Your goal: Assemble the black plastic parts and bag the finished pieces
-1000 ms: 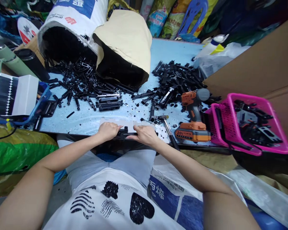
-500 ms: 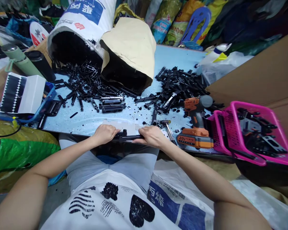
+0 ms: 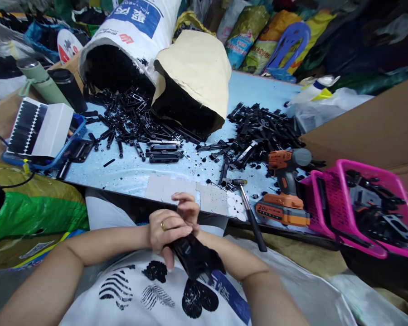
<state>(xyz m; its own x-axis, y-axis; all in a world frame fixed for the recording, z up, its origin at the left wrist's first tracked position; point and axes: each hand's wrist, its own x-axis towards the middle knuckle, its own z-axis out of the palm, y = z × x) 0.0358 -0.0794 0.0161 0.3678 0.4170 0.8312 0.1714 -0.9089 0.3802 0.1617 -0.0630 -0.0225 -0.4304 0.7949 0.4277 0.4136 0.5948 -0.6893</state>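
Now the two hands have left the front edge of the tabletop, where they were spread apart over a black piece, and have come together close in front of the shirt. That leaves the pale pads at the edge uncovered, and suggests that the handling is being done in mid-air rather than against the tabletop. The black part is tilted, its near end pointing down and to the right, in front of the right forearm.

The left hand, with a ring on one finger, seems closed on the part's upper end, thumb below and fingers across. The right hand is raised just behind it, fingers loosely bent; whether it grips anything is hidden. Both elbows are bent, the forearms coming inward from either side. The hammer and drill lie untouched to the right.
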